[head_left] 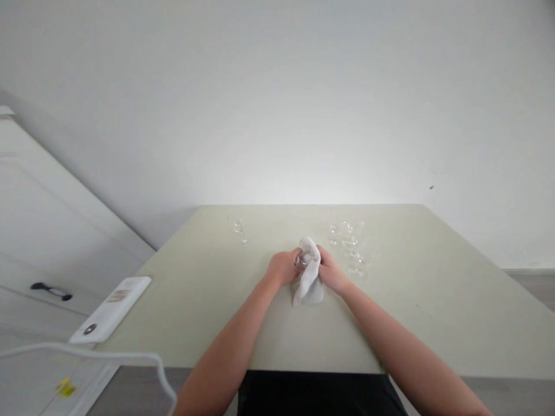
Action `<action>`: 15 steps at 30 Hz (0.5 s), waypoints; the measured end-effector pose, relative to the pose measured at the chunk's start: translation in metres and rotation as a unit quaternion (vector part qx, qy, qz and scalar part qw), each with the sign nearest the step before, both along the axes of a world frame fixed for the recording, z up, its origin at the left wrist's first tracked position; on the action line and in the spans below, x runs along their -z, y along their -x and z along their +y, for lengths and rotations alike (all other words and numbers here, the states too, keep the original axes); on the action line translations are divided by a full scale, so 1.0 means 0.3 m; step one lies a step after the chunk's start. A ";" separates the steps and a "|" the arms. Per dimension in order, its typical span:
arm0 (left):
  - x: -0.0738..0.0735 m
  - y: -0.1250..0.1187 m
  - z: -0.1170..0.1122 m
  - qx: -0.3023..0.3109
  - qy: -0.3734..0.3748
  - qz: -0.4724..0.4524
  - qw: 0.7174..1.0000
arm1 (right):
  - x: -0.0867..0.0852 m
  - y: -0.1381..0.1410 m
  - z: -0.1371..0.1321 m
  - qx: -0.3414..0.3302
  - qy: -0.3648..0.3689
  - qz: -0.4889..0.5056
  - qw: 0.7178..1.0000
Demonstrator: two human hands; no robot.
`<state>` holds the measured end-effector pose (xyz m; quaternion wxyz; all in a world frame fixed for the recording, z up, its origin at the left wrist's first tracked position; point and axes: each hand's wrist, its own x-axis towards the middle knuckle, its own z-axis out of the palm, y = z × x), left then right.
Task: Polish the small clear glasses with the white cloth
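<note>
Reaching in from frame bottom with forearms (238, 338) converging, grasping clear glass (299, 263) just below frame centre in left hand (281, 267), clutching white cloth (310, 283) against it in right hand (330, 271).

The person wears a plain, matte black cloth garment (316, 396), its outline widening downward; its exact type cannot be told. The bare left forearm (239, 340) and bare right forearm (395, 340), 2 long, smooth shapes, taper toward the left hand (282, 267) and right hand (332, 273), also bare, with rounded backs.
</note>
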<state>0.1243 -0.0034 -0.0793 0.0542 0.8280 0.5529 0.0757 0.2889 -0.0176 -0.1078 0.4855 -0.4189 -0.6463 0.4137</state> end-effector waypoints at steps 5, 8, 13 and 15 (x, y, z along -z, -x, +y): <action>0.000 0.008 0.004 -0.001 -0.042 0.031 0.999 | 0.003 -0.023 0.013 -0.055 0.052 0.015 0.997; -0.009 0.003 -0.002 -0.005 -0.039 0.017 0.999 | -0.001 -0.016 -0.001 -0.041 0.057 0.031 0.997; -0.037 -0.001 -0.019 -0.039 -0.019 -0.009 0.999 | 0.006 0.000 -0.019 -0.002 0.074 0.052 0.996; -0.044 0.005 -0.018 -0.051 -0.016 -0.010 0.999 | 0.019 0.001 -0.012 0.028 0.052 0.048 0.997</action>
